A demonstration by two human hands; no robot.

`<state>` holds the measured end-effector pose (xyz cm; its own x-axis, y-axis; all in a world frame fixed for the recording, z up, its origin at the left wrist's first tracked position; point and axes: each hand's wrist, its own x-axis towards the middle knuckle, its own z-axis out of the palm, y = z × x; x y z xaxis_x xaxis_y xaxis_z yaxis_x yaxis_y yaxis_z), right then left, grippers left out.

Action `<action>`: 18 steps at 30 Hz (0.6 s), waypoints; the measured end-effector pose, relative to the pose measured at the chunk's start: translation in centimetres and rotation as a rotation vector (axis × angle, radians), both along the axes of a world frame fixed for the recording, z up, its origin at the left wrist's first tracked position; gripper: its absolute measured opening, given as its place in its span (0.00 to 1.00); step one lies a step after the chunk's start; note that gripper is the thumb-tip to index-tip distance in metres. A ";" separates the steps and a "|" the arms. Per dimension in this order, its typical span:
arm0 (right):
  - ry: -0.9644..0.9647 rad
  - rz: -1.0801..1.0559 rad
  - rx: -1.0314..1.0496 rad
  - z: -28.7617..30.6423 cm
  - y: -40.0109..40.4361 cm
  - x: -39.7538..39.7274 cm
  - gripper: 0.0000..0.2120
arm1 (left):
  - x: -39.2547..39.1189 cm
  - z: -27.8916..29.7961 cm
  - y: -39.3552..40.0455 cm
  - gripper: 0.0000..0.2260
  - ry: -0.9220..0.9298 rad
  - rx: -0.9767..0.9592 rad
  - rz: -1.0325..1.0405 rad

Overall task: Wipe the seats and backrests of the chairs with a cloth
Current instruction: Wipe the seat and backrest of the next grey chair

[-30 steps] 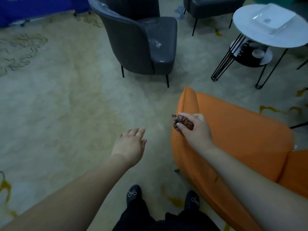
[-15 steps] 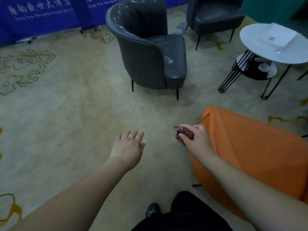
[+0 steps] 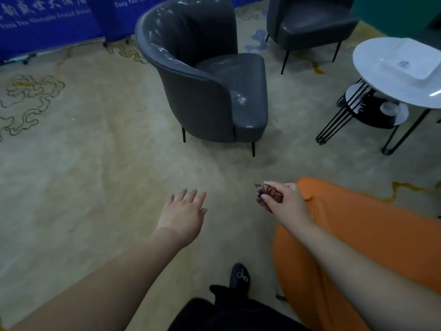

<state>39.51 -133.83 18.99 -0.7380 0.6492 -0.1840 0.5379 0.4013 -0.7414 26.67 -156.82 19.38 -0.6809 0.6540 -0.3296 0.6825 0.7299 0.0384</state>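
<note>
Two grey chairs [image 3: 210,75] ahead unwiped, judging by marks; right hand [image 3: 284,201] grip bunches cloth [image 3: 268,193], left hand [image 3: 183,211] slack, empty.

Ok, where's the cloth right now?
In the head view, the cloth is bunched in the right hand, low and right of centre, just left of the orange chair.

Right hand [image 3: 285,203] grips a bunched cloth [image 3: 268,193] beside the orange chair [image 3: 372,235] (left hand [image 3: 182,215] spread, empty).
</note>
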 end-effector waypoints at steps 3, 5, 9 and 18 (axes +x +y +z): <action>0.007 -0.020 -0.011 -0.2 1.4 -3.1 0.16 | -2.7 0.3 1.5 0.23 -0.005 0.013 0.009; 0.033 -0.034 -0.020 -0.1 2.1 -5.2 0.16 | -4.2 0.4 2.2 0.23 -0.004 0.016 0.011; 0.040 -0.042 -0.052 -0.5 3.7 -9.5 0.16 | -8.5 0.4 3.7 0.23 -0.026 0.015 0.002; -0.119 -0.094 0.060 -0.4 8.8 -20.2 0.21 | -21.5 0.6 9.3 0.23 -0.022 0.029 -0.105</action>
<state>19.29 -125.01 18.61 -0.6486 0.7270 -0.2255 0.6579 0.3865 -0.6464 5.16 -147.50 19.93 -0.6010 0.7306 -0.3241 0.7537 0.6530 0.0744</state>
